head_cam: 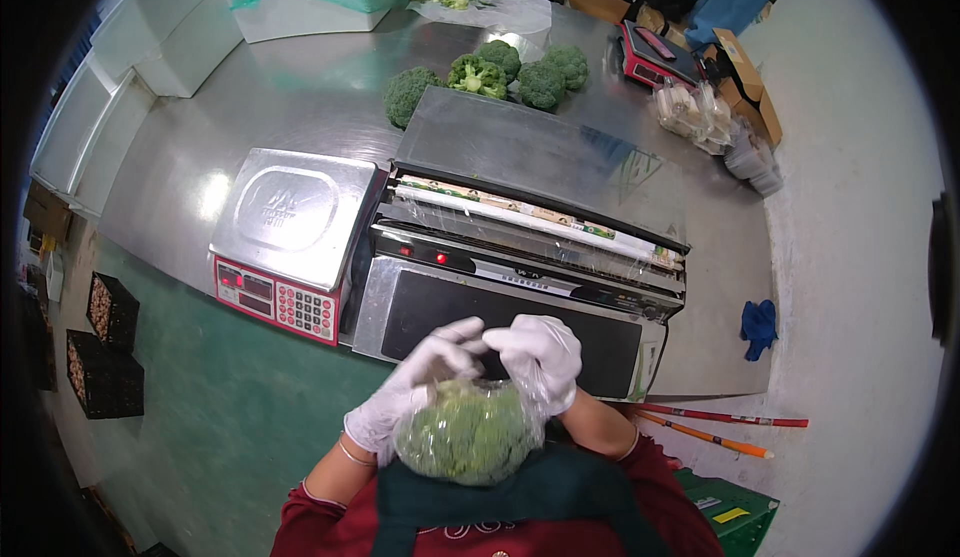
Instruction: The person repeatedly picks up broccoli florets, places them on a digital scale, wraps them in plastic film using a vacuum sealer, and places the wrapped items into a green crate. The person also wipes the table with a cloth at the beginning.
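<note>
A broccoli head (469, 433) wrapped in clear plastic film is held close against my apron. My left hand (420, 381), in a white glove, lies along its left side, fingers curled over the upper edge and slightly blurred. On the right, my gloved right hand (541, 354) is closed around a bunched part of the film (532, 399). Both hands are above the black heating plate (510, 324) of a film wrapping machine (540, 144). A film roll (540, 219) lies across the machine, where a red light glows.
Left of the machine stands a red digital scale (289, 212) with a steel pan. Unwrapped broccoli heads (541, 84) sit behind on the steel table (180, 137). A second scale (660, 54), plastic bags (694, 114) and a blue glove (758, 328) lie to the right.
</note>
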